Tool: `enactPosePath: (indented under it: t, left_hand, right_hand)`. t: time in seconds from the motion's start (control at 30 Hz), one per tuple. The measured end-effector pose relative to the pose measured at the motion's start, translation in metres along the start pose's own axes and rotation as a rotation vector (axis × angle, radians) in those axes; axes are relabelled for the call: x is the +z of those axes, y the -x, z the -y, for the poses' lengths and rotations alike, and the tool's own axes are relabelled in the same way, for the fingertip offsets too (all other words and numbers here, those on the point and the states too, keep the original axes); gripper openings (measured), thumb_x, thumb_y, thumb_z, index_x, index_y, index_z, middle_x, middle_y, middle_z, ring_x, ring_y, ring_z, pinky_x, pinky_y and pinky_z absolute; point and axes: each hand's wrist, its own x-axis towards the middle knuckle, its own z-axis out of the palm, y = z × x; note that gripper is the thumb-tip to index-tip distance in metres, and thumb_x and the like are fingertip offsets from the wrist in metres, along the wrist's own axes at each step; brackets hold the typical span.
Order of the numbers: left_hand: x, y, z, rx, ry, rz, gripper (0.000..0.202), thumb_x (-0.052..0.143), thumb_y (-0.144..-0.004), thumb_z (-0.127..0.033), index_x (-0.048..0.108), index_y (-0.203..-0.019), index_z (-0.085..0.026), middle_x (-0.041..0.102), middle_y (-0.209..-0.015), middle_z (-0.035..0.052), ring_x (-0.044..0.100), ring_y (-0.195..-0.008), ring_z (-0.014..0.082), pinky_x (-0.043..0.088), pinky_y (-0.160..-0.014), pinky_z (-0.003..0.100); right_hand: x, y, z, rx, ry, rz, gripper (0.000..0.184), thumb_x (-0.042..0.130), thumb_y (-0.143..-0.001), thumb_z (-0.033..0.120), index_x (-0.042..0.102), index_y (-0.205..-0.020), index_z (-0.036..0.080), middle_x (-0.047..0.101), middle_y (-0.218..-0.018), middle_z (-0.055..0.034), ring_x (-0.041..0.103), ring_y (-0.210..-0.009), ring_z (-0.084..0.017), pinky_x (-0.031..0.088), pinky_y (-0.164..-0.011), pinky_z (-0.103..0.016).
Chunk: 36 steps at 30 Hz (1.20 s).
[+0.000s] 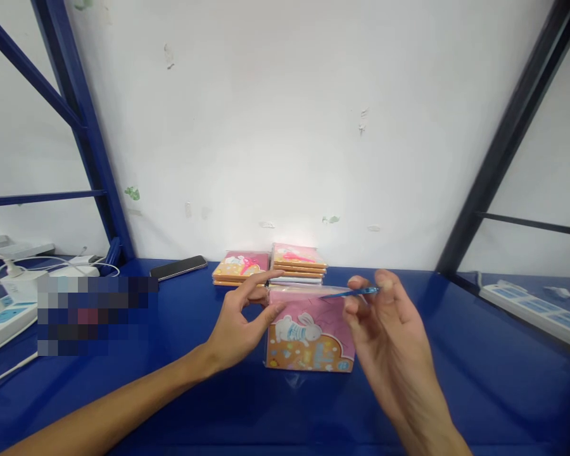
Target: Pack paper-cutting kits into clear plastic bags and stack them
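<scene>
A booklet [308, 332] with a pink and orange cover and a white rabbit stands nearly upright at the middle of the table, in a clear plastic bag. My left hand [242, 323] grips its upper left corner, with the thumb on the front and the fingers behind the edge. Between the thumb and fingers of my right hand [384, 316] is a thin blue pointed stick [354, 292]. Its tip points left and lies at the top edge of the bag, seemingly at the bag's mouth; whether it is inside I cannot tell.
Behind stand two stacks of similar booklets, a lower left stack [232, 266] and a taller right stack [297, 256], each topped with a pink item. A phone [179, 267] lies at the back left. Chargers, cables and a power strip [9, 326] sit left; another power strip [536, 310] right.
</scene>
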Motion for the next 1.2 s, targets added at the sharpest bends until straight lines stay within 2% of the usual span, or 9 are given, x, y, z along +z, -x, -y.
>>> enactPosePath:
  t: [0.13, 0.3, 0.37, 0.47, 0.57, 0.77, 1.07, 1.2]
  left_hand:
    - [0.000, 0.000, 0.000, 0.010, -0.004, -0.007, 0.048, 0.072, -0.090, -0.037, 0.063, -0.135, -0.024, 0.068, -0.068, 0.0000, 0.068, -0.070, 0.0218, 0.056, -0.077, 0.035]
    - [0.000, 0.000, -0.003, -0.001, 0.007, -0.003, 0.048, 0.072, -0.090, -0.038, 0.063, -0.135, -0.024, 0.069, -0.070, 0.0007, 0.069, -0.071, 0.0225, 0.056, -0.077, 0.035]
    - [0.000, 0.000, -0.003, -0.011, 0.007, 0.000, 0.049, 0.072, -0.090, -0.038, 0.063, -0.135, -0.023, 0.071, -0.071, 0.0011, 0.070, -0.073, 0.0228, 0.056, -0.077, 0.035]
    - [0.000, 0.000, -0.003, -0.017, 0.012, 0.006, 0.048, 0.072, -0.090, -0.038, 0.062, -0.135, -0.024, 0.073, -0.073, 0.0013, 0.071, -0.074, 0.0223, 0.057, -0.077, 0.034]
    - [0.000, -0.001, -0.003, -0.015, 0.020, 0.012, 0.047, 0.072, -0.090, -0.037, 0.062, -0.135, -0.024, 0.074, -0.076, 0.0015, 0.072, -0.076, 0.0223, 0.057, -0.077, 0.034]
    - [0.000, -0.002, -0.003, 0.000, 0.008, 0.008, 0.047, 0.072, -0.090, -0.036, 0.062, -0.134, -0.023, 0.076, -0.077, 0.0013, 0.073, -0.079, 0.0223, 0.056, -0.076, 0.032]
    - [0.000, -0.002, -0.001, 0.023, 0.026, 0.029, 0.044, 0.071, -0.092, -0.030, 0.059, -0.134, -0.021, 0.079, -0.087, 0.0009, 0.075, -0.082, 0.0180, 0.057, -0.080, 0.028]
    - [0.000, -0.002, -0.001, 0.015, 0.039, 0.034, 0.045, 0.072, -0.092, -0.031, 0.059, -0.134, -0.021, 0.080, -0.092, 0.0025, 0.076, -0.087, 0.0192, 0.057, -0.083, 0.029]
  right_hand:
    - [-0.001, -0.003, -0.006, -0.013, -0.014, 0.039, 0.023, 0.067, -0.095, 0.052, 0.056, -0.099, 0.032, 0.074, -0.102, 0.0000, 0.075, -0.082, -0.017, 0.062, -0.077, -0.030]
    - [0.003, -0.002, -0.006, 0.004, 0.062, 0.043, 0.027, 0.071, -0.091, 0.053, 0.062, -0.097, 0.029, 0.076, -0.096, -0.0008, 0.070, -0.063, -0.013, 0.058, -0.062, -0.025]
    - [0.005, 0.000, -0.005, 0.063, 0.112, 0.039, 0.031, 0.073, -0.089, 0.055, 0.063, -0.099, 0.027, 0.074, -0.075, 0.0007, 0.060, -0.048, -0.011, 0.051, -0.049, -0.022]
    - [0.006, 0.004, 0.002, 0.190, 0.224, 0.089, 0.035, 0.069, -0.090, 0.058, 0.063, -0.106, 0.027, 0.054, -0.041, 0.0075, 0.040, -0.032, -0.009, 0.031, -0.034, -0.018]
    - [0.005, 0.005, 0.007, 0.209, 0.297, 0.099, 0.037, 0.067, -0.091, 0.060, 0.063, -0.108, 0.027, 0.046, -0.035, 0.0091, 0.031, -0.030, -0.008, 0.024, -0.034, -0.017]
    - [0.000, 0.002, 0.003, 0.112, 0.290, 0.035, 0.038, 0.068, -0.090, 0.059, 0.066, -0.106, 0.025, 0.047, -0.039, 0.0075, 0.037, -0.035, -0.010, 0.028, -0.037, -0.021]
    - [0.000, 0.003, 0.002, 0.135, 0.489, 0.174, 0.040, 0.052, -0.099, 0.061, 0.056, -0.115, 0.025, 0.055, -0.040, 0.0083, 0.050, -0.035, -0.013, 0.041, -0.041, -0.020]
    - [-0.004, 0.003, -0.002, 0.119, 0.632, 0.239, 0.038, 0.047, -0.101, 0.061, 0.059, -0.106, 0.025, 0.058, -0.045, 0.0065, 0.055, -0.041, -0.014, 0.044, -0.046, -0.021]
